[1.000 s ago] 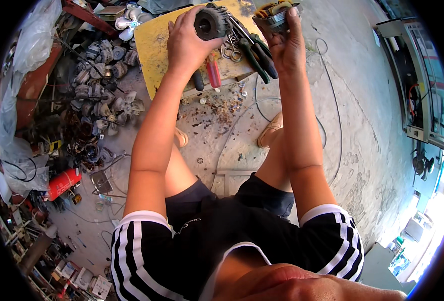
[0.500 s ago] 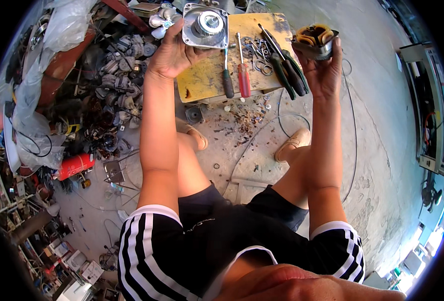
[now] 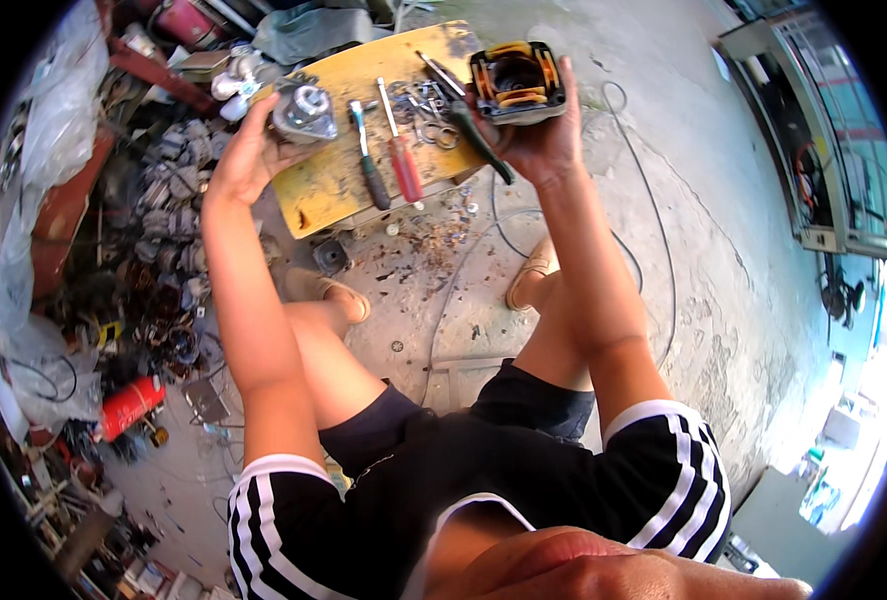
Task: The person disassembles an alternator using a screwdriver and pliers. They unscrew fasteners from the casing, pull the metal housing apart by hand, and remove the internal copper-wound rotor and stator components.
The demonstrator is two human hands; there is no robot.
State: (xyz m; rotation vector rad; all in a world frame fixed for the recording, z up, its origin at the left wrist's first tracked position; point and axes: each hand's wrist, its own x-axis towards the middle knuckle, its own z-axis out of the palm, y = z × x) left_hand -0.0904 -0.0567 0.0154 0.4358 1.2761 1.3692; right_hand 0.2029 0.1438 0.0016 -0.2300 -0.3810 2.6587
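- A grey metal end cover [image 3: 304,112] with a round hub is held in the left hand [image 3: 248,160], fingers curled under it, at the left edge of the yellow board [image 3: 328,185].
- A square motor body [image 3: 516,82] with orange-brown windings is gripped from below by the right hand [image 3: 538,140], above the board's right end.
- The two parts are held apart, so the motor is judged to be open; whether it is being stripped or rebuilt cannot be told.
- On the board, between the hands, lie a red-handled screwdriver [image 3: 400,160], a dark-handled driver [image 3: 368,158] and what seem to be small loose fasteners [image 3: 425,115].
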